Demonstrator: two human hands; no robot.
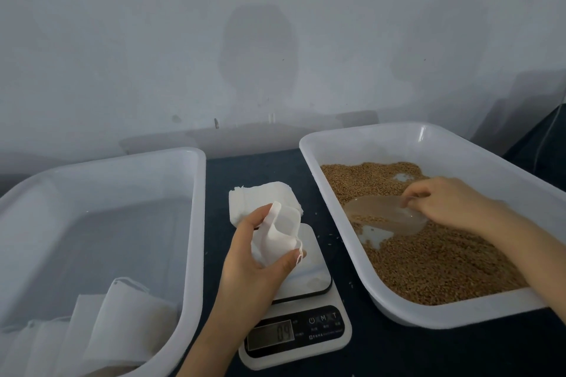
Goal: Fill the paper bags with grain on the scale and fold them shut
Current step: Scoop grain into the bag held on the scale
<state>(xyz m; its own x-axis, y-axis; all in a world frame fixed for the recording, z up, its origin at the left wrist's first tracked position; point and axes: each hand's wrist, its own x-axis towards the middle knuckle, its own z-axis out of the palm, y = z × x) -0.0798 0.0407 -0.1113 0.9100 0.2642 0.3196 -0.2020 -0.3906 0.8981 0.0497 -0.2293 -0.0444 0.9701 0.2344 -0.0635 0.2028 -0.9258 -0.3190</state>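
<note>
My left hand (254, 263) holds an empty white paper bag (277, 237) with its mouth open, just above the white kitchen scale (301, 312), whose display reads 0 g. My right hand (450, 203) grips a clear plastic scoop (382, 214) that lies low in the brown grain (428, 257) inside the right white tray (395, 309). Some grain sits in the scoop. A stack of flat empty bags (260, 196) lies behind the scale.
The left white tray (196, 223) holds several filled, folded bags (122, 324) in its near corner. A dark tabletop (269, 162) runs between the trays. A pale wall stands close behind. A few grains lie loose beside the scale.
</note>
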